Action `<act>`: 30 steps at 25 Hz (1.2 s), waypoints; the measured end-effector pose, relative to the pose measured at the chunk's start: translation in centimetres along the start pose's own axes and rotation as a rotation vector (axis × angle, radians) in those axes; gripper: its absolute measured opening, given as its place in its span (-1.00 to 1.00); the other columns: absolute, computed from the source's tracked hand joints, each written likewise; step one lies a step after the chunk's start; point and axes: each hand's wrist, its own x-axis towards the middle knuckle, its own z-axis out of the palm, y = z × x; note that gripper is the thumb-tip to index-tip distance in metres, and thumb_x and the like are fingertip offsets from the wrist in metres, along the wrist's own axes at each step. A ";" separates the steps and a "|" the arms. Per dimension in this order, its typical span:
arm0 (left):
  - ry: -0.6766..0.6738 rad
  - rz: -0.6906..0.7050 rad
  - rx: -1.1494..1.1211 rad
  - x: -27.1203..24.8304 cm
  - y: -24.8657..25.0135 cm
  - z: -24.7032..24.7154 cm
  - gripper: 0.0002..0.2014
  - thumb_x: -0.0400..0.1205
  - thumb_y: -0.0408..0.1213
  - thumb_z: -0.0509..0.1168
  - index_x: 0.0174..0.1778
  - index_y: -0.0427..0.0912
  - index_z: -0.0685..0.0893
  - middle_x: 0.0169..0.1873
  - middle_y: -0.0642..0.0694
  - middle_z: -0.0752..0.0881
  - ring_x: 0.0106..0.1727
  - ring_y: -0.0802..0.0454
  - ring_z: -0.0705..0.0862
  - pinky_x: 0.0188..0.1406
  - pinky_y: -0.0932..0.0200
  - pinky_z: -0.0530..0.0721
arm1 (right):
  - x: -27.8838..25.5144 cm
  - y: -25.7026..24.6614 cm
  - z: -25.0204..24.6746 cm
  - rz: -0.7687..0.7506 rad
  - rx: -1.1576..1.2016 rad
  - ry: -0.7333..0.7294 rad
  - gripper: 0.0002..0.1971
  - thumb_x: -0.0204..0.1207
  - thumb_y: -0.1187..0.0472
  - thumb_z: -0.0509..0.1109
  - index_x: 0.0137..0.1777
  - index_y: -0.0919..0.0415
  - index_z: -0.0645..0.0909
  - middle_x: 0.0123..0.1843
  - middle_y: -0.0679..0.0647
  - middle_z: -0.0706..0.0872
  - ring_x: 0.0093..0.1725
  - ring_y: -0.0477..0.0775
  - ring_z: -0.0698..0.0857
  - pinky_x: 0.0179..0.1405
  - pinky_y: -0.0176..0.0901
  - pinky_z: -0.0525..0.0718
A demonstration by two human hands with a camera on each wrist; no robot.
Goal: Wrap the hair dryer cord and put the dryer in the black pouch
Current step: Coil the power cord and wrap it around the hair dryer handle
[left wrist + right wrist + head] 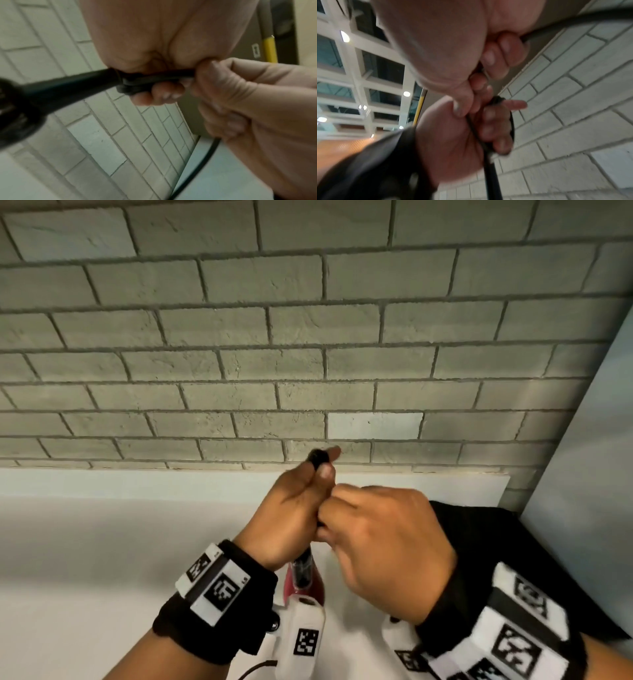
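Observation:
My left hand [294,508] grips the black handle [72,86] of the hair dryer, held upright above the white counter. The dryer's red body [303,580] shows below that wrist, and the handle's black end [320,457] pokes out above the fingers. Several turns of black cord [132,84] lie round the handle by my left fingertips. My right hand [383,529] presses against the left and pinches the cord [573,20], which runs taut from its fingers. A loose stretch of cord [204,159] hangs down. The black pouch [520,542] lies flat on the counter, to the right behind my right hand.
A grey brick wall [308,337] rises directly behind the white counter [85,542]. A pale panel [589,440] closes off the right side. Both wrists carry black bands with marker blocks.

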 end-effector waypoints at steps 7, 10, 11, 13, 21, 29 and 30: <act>-0.433 -0.019 -0.298 -1.8 2.1 -0.6 -0.30 0.64 0.15 0.15 -0.22 -0.58 0.69 -0.73 -0.03 0.29 -0.69 0.09 0.18 -0.61 0.21 0.18 | 2.6 4.6 -2.4 0.244 1.076 -0.045 -0.82 0.49 0.17 0.48 -0.09 0.29 0.61 -0.29 -0.01 0.61 -0.46 -0.07 0.62 -0.42 -0.12 0.63; -0.516 -0.079 -0.525 -1.5 2.7 -0.4 -0.40 0.64 0.04 0.22 0.06 -0.58 0.68 -0.73 0.02 0.21 -0.72 0.13 0.14 -0.66 0.22 0.19 | 2.8 4.2 -1.5 0.243 1.234 -0.245 -0.51 0.64 -0.02 0.18 -0.42 0.27 0.60 -0.64 -0.02 0.44 -0.59 0.09 0.38 -0.45 0.19 0.40; -0.527 -0.090 -0.556 -1.4 2.8 -0.3 -0.41 0.64 0.03 0.21 0.02 -0.58 0.69 -0.74 0.01 0.18 -0.74 0.11 0.13 -0.67 0.22 0.23 | 2.8 4.0 -1.4 0.280 1.316 -0.273 -0.44 0.61 -0.10 0.18 -0.53 0.27 0.54 -0.69 -0.03 0.42 -0.58 0.15 0.36 -0.41 0.32 0.43; -0.541 -0.080 -0.604 -1.3 3.0 0.0 -0.44 0.67 -0.01 0.19 -0.11 -0.57 0.70 -0.76 0.00 0.18 -0.78 0.08 0.13 -0.68 0.21 0.31 | 2.8 3.4 -1.4 0.367 1.478 -0.344 -0.36 0.47 -0.23 0.27 -0.61 0.31 0.55 -0.70 0.04 0.48 -0.49 0.46 0.44 -0.30 0.68 0.46; -0.483 -0.098 -0.666 -0.1 2.9 3.3 -0.56 0.68 -0.07 0.05 -0.19 -0.40 0.63 -0.73 0.04 0.27 -0.74 0.08 0.19 -0.52 -0.02 0.23 | 2.9 3.7 -1.6 0.736 1.538 0.036 -0.36 0.33 -0.11 0.47 -0.81 0.22 0.34 -0.49 0.48 0.46 -0.72 0.19 0.53 -0.63 -0.04 0.64; -0.505 -0.099 -0.787 0.9 2.3 4.2 -0.52 0.72 -0.09 -0.06 -0.10 -0.35 0.68 -0.67 0.02 0.20 -0.69 0.08 0.11 -0.51 0.07 0.21 | 3.2 4.8 -1.3 0.733 1.351 0.297 -0.49 0.49 0.10 0.43 -0.62 0.23 0.32 -0.78 0.08 0.28 -0.56 0.28 0.34 -0.66 -0.13 0.43; -0.493 -0.095 -0.787 1.0 2.3 4.3 -0.51 0.73 -0.09 -0.07 -0.10 -0.35 0.67 -0.67 0.02 0.19 -0.69 0.08 0.11 -0.51 0.07 0.21 | 3.4 5.0 -1.2 0.735 1.318 0.337 -0.49 0.50 0.15 0.44 -0.61 0.25 0.34 -0.79 0.02 0.29 -0.57 0.25 0.33 -0.66 -0.16 0.42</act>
